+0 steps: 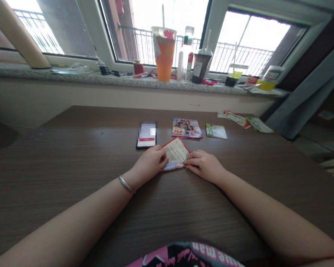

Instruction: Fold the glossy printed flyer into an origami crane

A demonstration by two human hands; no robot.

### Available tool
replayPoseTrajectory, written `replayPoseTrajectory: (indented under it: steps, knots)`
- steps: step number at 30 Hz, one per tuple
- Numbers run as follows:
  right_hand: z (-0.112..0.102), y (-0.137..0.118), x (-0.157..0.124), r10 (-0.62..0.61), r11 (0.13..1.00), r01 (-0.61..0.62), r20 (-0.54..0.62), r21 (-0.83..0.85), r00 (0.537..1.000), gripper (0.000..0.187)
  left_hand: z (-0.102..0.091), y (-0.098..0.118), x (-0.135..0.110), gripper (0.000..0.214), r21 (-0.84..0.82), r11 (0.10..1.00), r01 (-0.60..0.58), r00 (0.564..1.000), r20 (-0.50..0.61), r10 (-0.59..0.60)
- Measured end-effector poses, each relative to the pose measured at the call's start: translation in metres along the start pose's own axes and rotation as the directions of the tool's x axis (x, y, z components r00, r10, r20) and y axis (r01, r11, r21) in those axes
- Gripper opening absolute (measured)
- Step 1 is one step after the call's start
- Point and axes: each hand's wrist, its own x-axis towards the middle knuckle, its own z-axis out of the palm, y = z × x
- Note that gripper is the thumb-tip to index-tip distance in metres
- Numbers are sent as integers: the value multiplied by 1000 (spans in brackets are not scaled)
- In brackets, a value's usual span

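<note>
My left hand [153,161] is closed narrowly on the left side of the folded paper [176,150], fingers curled in at its edge, and my right hand [203,165] has its fingertips gathered at the right corner – so both grips are on the one piece. Whether either thumb is tucked underneath, I cannot tell from above.

The folded paper sits between my two hands, low over the table [100,204] or resting on it, just on the near side of the glossy leaflets [186,128] and the phone [146,139]. The small green-and-white card [216,131] lies off to the right of the leaflets, touching nothing I hold.

I judge the step in hand to be shaping a fold along the near side. What the next move calls for, as I read it, is keeping both corners lined up and pressing evenly along that strip, with neither hand pulling harder than the other, since thin paper like this could skew or tear.

As for its looks: a cream panel with lines of print too small for me to read, turned so that one corner points away from me, with red along the far edges. Across the near side runs a pale, bluish-white strip with a little pinkish print – slightly crumpled, it seems, and not lying quite flat
</note>
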Motion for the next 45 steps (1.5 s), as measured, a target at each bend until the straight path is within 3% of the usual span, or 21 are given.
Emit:
replayPoseTrajectory:
  steps: [14,19,24,30,38,45]
  knots:
    - [-4,-1,-1,-45,996,47,34,-78,998,23,4,-4,0,7,-76,997,6,999,-36,-9]
    - [-1,4,-1,-6,989,9,19,-147,1000,26,10,-6,-1,18,-163,967,-195,981,-54,188]
    - [1,7,-1,13,987,-11,10,-162,1000,25,8,-2,-5,23,3,966,-259,966,-9,259]
    - [0,6,-1,31,985,-28,15,-168,999,23,-1,10,-8,26,181,950,-256,966,83,244]
    - [0,5,-1,58,985,-59,-11,-164,998,17,-3,13,-8,25,214,950,-228,972,110,209]
    - [4,8,-2,14,996,-17,-28,-90,999,21,-5,15,-9,28,260,939,-226,973,111,204]
